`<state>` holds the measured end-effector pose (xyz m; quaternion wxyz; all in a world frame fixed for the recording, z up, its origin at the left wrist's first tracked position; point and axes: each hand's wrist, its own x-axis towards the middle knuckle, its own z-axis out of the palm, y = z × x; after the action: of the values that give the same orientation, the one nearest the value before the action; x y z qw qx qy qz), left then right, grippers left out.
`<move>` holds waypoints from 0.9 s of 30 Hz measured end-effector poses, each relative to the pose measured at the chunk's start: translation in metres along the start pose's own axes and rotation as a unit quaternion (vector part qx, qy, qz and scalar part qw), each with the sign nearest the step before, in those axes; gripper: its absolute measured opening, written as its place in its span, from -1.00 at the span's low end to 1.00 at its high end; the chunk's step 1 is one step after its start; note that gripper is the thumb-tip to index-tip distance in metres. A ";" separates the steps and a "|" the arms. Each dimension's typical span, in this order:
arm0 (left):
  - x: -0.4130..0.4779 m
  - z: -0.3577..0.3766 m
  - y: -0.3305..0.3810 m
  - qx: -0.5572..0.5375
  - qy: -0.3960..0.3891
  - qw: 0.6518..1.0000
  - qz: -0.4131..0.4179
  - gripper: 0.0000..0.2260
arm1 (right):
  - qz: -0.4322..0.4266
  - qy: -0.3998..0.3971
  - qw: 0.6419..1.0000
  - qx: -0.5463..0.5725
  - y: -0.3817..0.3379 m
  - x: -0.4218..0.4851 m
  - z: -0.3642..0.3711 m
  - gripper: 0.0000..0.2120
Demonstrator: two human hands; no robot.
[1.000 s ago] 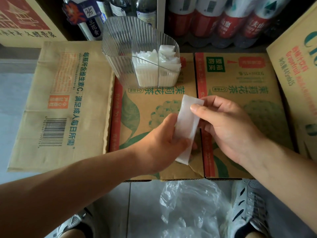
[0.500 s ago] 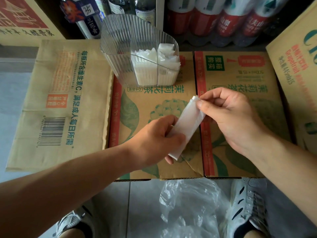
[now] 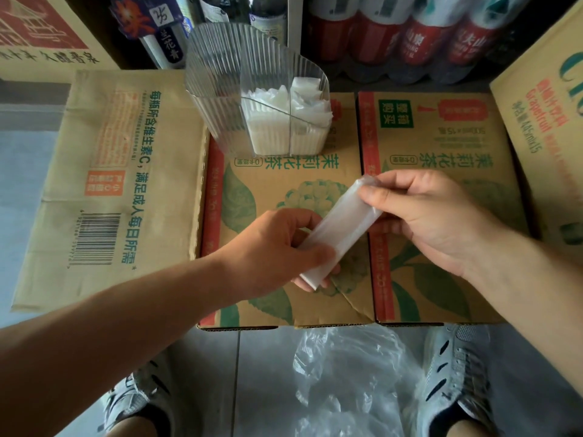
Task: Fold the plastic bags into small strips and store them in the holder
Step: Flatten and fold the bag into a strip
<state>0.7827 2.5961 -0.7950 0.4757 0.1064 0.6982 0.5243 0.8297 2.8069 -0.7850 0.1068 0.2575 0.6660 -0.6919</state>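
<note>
A folded white plastic-bag strip hangs slanted above the cardboard box, held at both ends. My left hand grips its lower end, fingers curled round it. My right hand pinches its upper end between thumb and fingers. Behind them stands a clear ribbed holder with a divider; its right compartments hold several folded white strips, while its left part looks empty. Loose clear plastic bags lie crumpled on the floor between my shoes.
Two printed tea cartons form the work surface, with a flattened brown carton to the left. Bottled drinks line the back. A tall grapefruit box stands at the right. Grey tiled floor lies below.
The strip has turned from nearly upright and flat to slanted and narrower, as if folded lengthwise. My right hand moved slightly up and right; my left hand kept hold of the lower end.
</note>
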 end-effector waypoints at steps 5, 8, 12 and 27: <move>-0.002 -0.005 -0.001 -0.054 0.009 0.998 -0.044 -0.86 | -0.044 0.070 0.995 -0.058 0.003 0.003 -0.004 -0.92; -0.002 -0.008 0.001 -0.071 0.024 0.995 -0.067 -0.85 | -0.063 0.090 0.992 -0.058 0.005 0.002 -0.003 -0.89; 0.000 -0.011 0.007 -0.082 0.078 0.988 -0.106 -0.92 | -0.118 0.123 0.983 -0.064 0.009 0.002 -0.001 -0.85; 0.001 -0.009 0.014 -0.356 -0.046 0.932 -0.053 -0.73 | -0.565 -0.038 0.719 -0.402 0.032 -0.033 0.020 -0.77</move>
<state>0.7700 2.5974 -0.7841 0.5407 -0.0830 0.4477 0.7073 0.8688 2.7783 -0.7969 -0.1856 -0.2606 0.8987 -0.3001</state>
